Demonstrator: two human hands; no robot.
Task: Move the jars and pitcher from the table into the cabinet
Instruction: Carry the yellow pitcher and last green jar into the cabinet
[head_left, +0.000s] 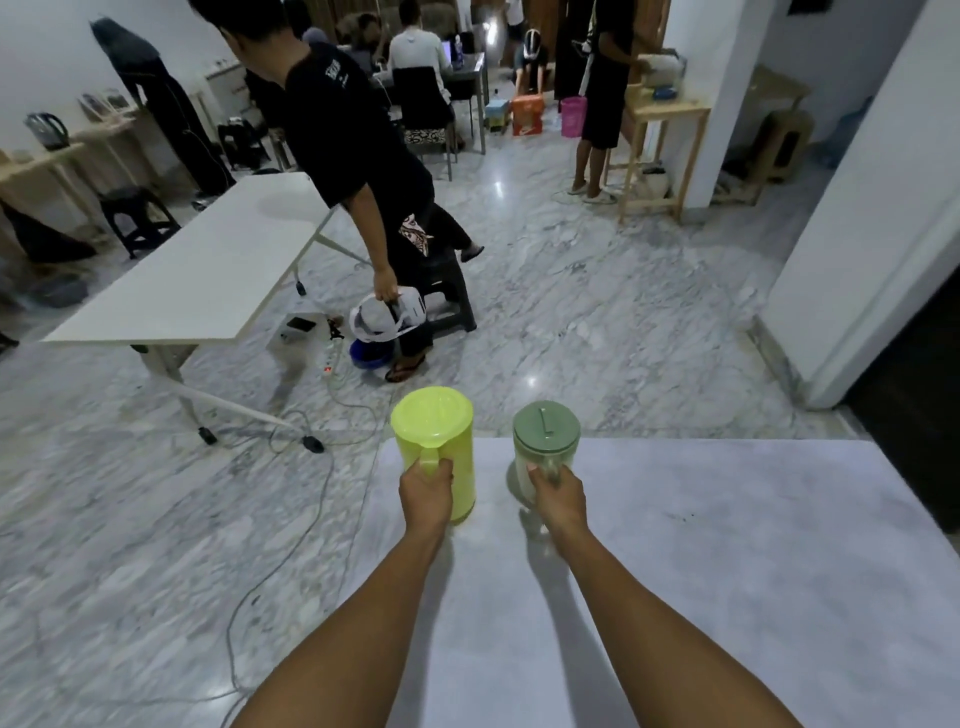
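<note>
Lime-yellow plastic pitcher (435, 441), smooth and cylindrical, gripped by the left hand (427, 488); right hand (557, 493) clutches a sage-lidded clear jar (545, 441) on the table (727, 545).

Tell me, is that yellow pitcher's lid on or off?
On. The yellow lid sits flat over the pitcher, which the left hand holds by the handle.

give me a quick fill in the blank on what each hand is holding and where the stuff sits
1. The left hand grips the yellow pitcher by its ____.
2. The right hand holds a jar with a ____ lid.
3. Pitcher and jar are at the far edge of the ____.

Missing words: handle; green; table
</note>
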